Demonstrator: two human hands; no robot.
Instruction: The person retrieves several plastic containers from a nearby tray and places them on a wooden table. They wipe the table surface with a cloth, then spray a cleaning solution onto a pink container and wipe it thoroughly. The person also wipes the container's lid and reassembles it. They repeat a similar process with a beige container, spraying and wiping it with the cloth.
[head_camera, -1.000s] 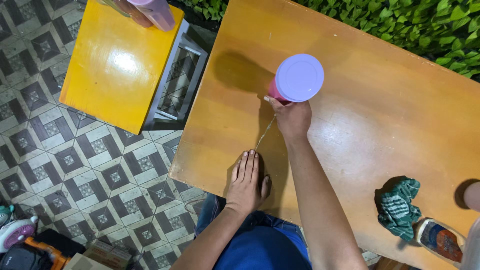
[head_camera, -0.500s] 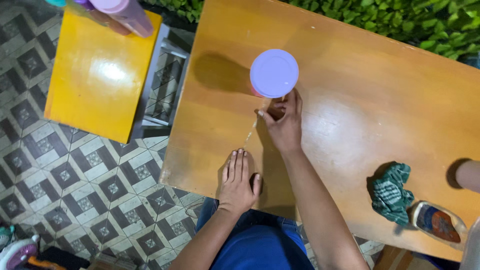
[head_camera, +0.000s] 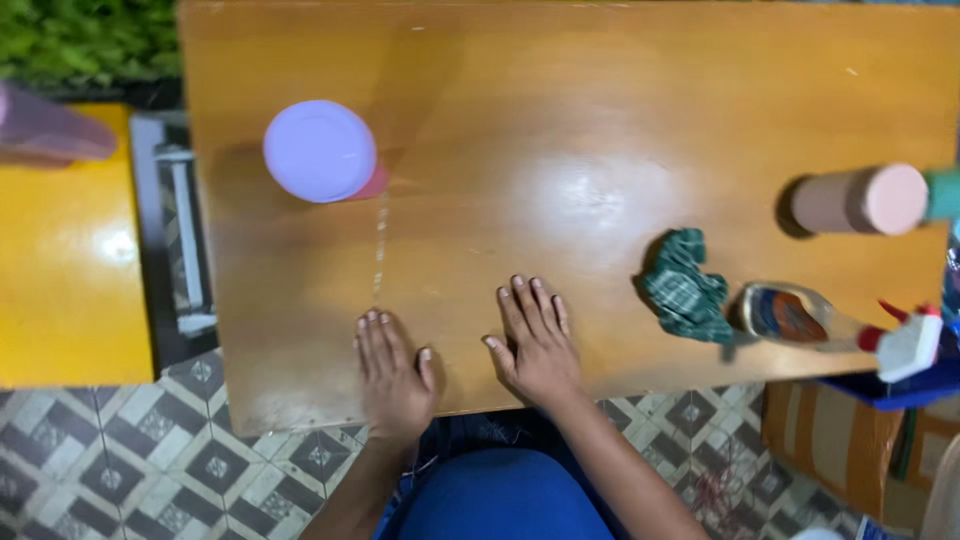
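The pink bottle (head_camera: 322, 152) with its lilac lid stands upright on the wooden table (head_camera: 620, 110), up and to the left of both hands and well apart from them. The left hand (head_camera: 393, 375) lies flat near the table's front edge, palm down, fingers loosely spread, holding nothing. The right hand (head_camera: 538, 343) rests flat just beside it, fingers likewise splayed and empty. A thin pale streak (head_camera: 380, 250) runs along the wood from the bottle toward the left hand. Farther right lie a crumpled green cloth (head_camera: 684, 288), a spray bottle (head_camera: 835, 325) on its side and a tan capped bottle (head_camera: 858, 201) (lids closed, contents unseen).
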